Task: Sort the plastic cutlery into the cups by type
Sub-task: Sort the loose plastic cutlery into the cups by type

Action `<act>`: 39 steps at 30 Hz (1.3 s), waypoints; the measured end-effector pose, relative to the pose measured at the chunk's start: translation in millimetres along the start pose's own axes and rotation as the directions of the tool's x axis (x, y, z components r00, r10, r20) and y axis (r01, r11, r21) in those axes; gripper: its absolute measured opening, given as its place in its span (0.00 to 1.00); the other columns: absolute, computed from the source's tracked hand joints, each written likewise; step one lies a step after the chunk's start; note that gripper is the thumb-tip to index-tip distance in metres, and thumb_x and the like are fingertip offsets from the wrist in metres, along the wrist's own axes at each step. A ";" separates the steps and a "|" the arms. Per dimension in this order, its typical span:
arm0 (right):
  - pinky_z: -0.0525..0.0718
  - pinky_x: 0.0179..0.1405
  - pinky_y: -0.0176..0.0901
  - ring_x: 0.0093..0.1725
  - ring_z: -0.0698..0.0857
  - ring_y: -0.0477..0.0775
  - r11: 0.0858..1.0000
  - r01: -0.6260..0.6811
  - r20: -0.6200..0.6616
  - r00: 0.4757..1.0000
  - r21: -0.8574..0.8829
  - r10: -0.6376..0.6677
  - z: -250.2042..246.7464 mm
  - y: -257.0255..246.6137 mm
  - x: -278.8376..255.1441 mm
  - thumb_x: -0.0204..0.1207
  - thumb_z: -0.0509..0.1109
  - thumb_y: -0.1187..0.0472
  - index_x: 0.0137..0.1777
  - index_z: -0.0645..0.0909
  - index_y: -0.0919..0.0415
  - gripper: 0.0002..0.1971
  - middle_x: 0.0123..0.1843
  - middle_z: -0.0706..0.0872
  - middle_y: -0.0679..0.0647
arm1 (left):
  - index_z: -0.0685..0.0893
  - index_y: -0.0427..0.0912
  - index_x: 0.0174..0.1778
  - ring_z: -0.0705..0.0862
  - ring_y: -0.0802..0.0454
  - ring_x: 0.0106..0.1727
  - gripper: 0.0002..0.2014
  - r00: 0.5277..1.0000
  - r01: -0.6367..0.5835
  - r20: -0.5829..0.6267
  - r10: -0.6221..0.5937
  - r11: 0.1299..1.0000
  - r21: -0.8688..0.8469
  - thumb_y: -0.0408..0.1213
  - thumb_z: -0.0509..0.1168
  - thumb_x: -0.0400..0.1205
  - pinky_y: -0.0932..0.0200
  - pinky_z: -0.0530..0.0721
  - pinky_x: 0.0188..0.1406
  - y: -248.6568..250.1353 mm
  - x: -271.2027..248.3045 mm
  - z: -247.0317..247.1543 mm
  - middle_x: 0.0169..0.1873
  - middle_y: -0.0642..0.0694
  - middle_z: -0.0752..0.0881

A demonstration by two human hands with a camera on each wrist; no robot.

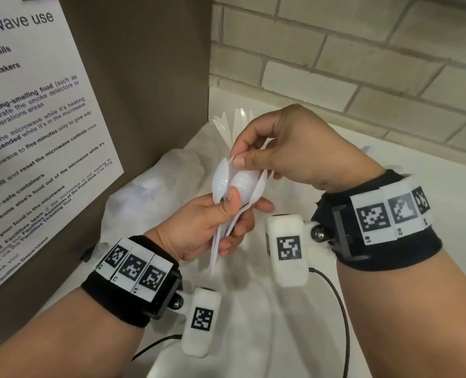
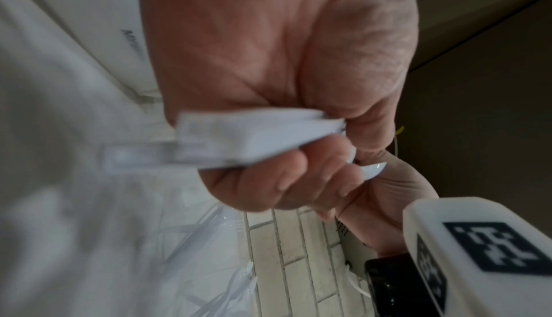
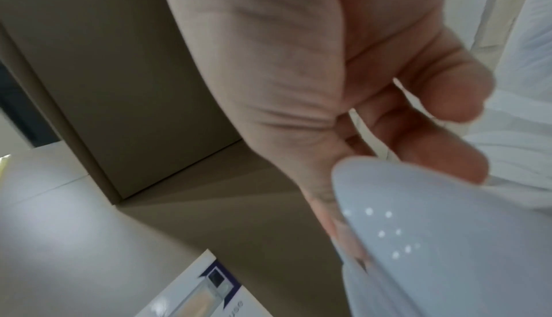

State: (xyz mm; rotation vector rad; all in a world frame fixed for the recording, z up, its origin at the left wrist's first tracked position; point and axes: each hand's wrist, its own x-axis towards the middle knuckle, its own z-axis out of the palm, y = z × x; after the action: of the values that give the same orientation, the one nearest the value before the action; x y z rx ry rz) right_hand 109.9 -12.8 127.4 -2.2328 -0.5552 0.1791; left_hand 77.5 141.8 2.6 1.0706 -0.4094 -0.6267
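Note:
In the head view my left hand [image 1: 233, 211] grips a bundle of white plastic spoons [image 1: 240, 184] by their handles, bowls pointing up. Above it, my right hand [image 1: 237, 159] pinches the tip of one spoon bowl between thumb and forefinger. The left wrist view shows the spoon handles [image 2: 254, 138] sticking out of my curled left fingers [image 2: 298, 180]. A spoon bowl [image 3: 433, 227] fills the lower right of the right wrist view, under my right fingers [image 3: 433, 156]. White fork tines [image 1: 236, 118] stand up behind my hands; whatever holds them is hidden.
A crumpled clear plastic bag [image 1: 171, 173] lies on the white counter [image 1: 431, 186] to the left. A brown cabinet side with a microwave notice [image 1: 35, 132] stands at the left. A tiled wall [image 1: 362, 64] closes the back. More white cutlery tips [image 1: 368, 151] show behind my right wrist.

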 end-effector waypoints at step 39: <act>0.79 0.36 0.37 0.34 0.83 0.41 0.996 0.051 -0.722 0.686 -0.079 -0.093 -77.6 90.9 9.3 0.86 0.55 0.59 0.60 0.79 0.59 0.12 0.38 0.84 0.50 | 0.73 0.43 0.33 0.69 0.53 0.20 0.20 0.904 0.067 -0.428 0.028 0.976 0.205 0.58 0.61 0.74 0.59 0.74 0.21 0.5 30.6 12.0 0.23 0.50 0.70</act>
State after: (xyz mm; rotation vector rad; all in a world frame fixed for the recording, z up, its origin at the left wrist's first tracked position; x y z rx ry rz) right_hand 171.9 -114.2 111.3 -2.0928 -0.1956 -0.7599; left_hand 93.7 113.8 8.6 1.3843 -0.0807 -0.3507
